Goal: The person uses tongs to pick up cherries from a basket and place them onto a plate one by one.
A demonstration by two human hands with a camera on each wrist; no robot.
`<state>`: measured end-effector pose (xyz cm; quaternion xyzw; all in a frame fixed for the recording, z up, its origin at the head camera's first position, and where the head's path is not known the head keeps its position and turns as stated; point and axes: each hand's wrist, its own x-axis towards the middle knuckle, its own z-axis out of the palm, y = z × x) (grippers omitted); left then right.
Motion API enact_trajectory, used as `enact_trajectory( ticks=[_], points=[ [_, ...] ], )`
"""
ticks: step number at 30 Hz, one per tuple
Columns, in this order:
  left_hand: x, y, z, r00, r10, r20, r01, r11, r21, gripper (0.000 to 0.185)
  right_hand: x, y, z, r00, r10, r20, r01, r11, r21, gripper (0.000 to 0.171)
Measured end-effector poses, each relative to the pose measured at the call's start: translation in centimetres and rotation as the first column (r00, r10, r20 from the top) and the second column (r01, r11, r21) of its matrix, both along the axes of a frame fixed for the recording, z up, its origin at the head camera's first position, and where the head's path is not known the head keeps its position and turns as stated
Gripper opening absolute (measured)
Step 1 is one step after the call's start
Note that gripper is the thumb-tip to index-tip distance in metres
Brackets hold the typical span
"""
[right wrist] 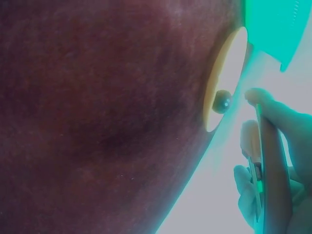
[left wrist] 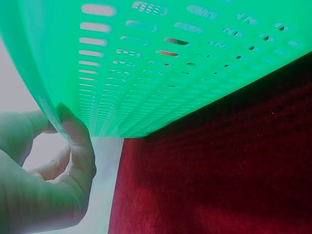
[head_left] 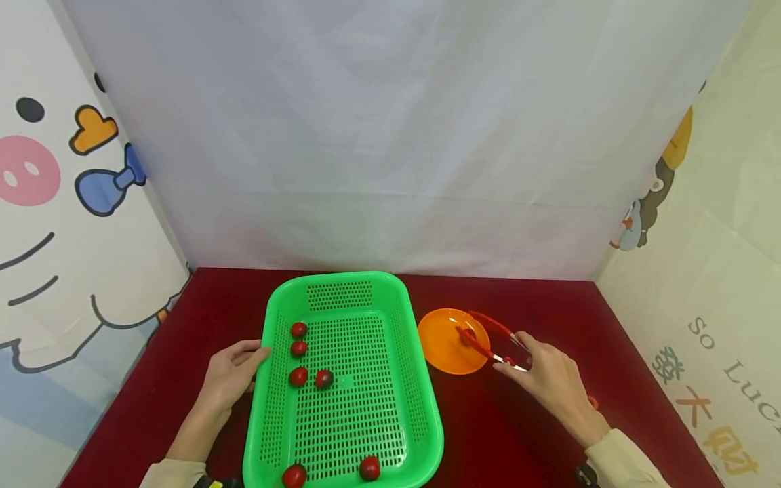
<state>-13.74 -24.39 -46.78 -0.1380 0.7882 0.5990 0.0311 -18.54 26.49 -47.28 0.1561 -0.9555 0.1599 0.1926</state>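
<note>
My left hand [head_left: 227,377] pinches the left rim of a green perforated plastic basket [head_left: 421,407], thumb on one side and fingers on the other. Inside the basket lie several small red round fruits [head_left: 298,377], some with dark patches. The right hand [head_left: 549,376] grips a pair of red-tipped tongs [head_left: 497,330] with metal showing in the middle. Their arms are spread, reaching over an orange plate [head_left: 442,352]. Between the tips, on the plate's right part, sits one small round fruit [right wrist: 222,101], dark in the right wrist view.
A dark red cloth [head_left: 488,434] covers the table. Just beyond the right wrist a small red object [head_left: 593,402] is partly hidden. Pale fabric [head_left: 390,135] hangs behind the table, with cartoon-printed panels [head_left: 79,203] at the sides.
</note>
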Motion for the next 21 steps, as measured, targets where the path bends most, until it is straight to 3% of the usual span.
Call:
enact_trajectory(
  ticks=[6,21],
  points=[
    [0.0,0.0,0.0,1.0,0.002,-0.004,-0.002,1.0,-0.001,0.048,0.1,-0.3,0.7,0.999,0.011,-0.049,-0.012,1.0,-0.022,0.054],
    [0.0,0.0,-0.2,1.0,-0.011,-0.011,0.011,1.0,-0.013,0.049,0.8,-1.6,2.5,0.996,0.039,-0.077,-0.044,0.996,-0.076,0.058]
  ],
)
